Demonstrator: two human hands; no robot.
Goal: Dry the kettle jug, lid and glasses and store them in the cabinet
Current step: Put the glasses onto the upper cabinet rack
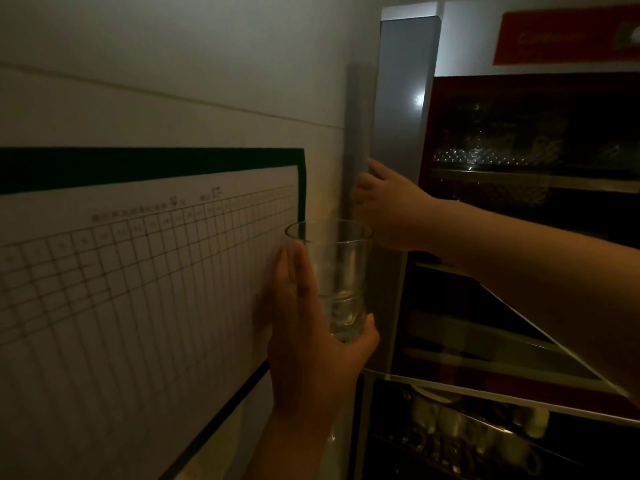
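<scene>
My left hand (311, 327) grips a clear drinking glass (337, 271) upright, fingers along its left side and thumb under its base. The glass is held in front of the left edge of a tall cabinet (519, 202) with a dark glass front. My right hand (384, 209) reaches across and holds the long grey vertical door handle (360, 133), fingers wrapped behind it. The cabinet door (405, 98) stands slightly ajar. Wire shelves show dimly inside. The kettle jug and lid are out of view.
A white wall with a large gridded chart in a dark green frame (149, 271) fills the left. Below the upper door, a lower compartment holds several pale cups (460, 424). A red label (561, 36) sits on the cabinet top. The scene is dim.
</scene>
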